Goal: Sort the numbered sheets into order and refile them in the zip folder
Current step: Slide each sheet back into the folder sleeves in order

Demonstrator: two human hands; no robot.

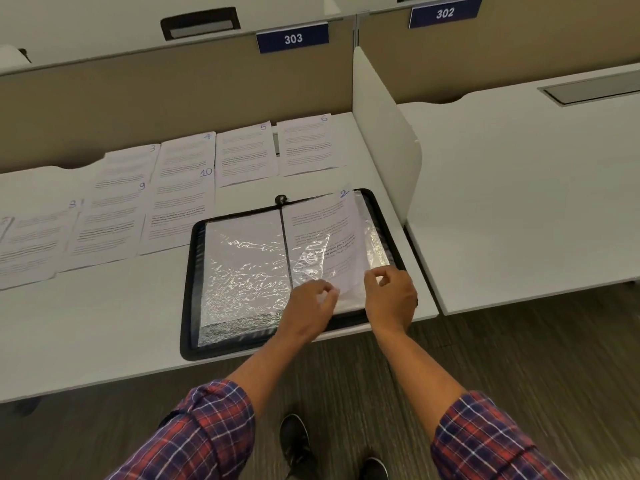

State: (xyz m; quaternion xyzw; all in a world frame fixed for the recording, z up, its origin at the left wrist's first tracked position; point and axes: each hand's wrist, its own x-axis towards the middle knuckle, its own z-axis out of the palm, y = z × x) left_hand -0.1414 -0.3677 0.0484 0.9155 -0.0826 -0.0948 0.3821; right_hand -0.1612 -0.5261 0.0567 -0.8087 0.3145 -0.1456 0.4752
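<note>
A black zip folder [189, 292] lies open on the white desk, its clear plastic sleeves [242, 265] shining. Sheet 2 [325, 223] stands partly inside the right-hand sleeve, its top edge sticking out past the folder. My left hand [311, 303] pinches the sleeve's lower edge. My right hand [391, 292] pinches the sheet's lower right corner. Sheets 3 [128, 164], 4 [187, 150], 5 [246, 154] and 6 [308, 143] lie in a back row. Sheets 7 [20, 247], 8 [45, 237], 9 [110, 220] and 10 [180, 209] lie in a nearer row at the left.
A white divider panel [381, 133] rises along the desk's right edge, close to the folder. Beyond it stands a second desk [519, 202]. Blue labels 303 [293, 38] and 302 [444, 12] hang on the back partition. My shoes [294, 441] show on the carpet below.
</note>
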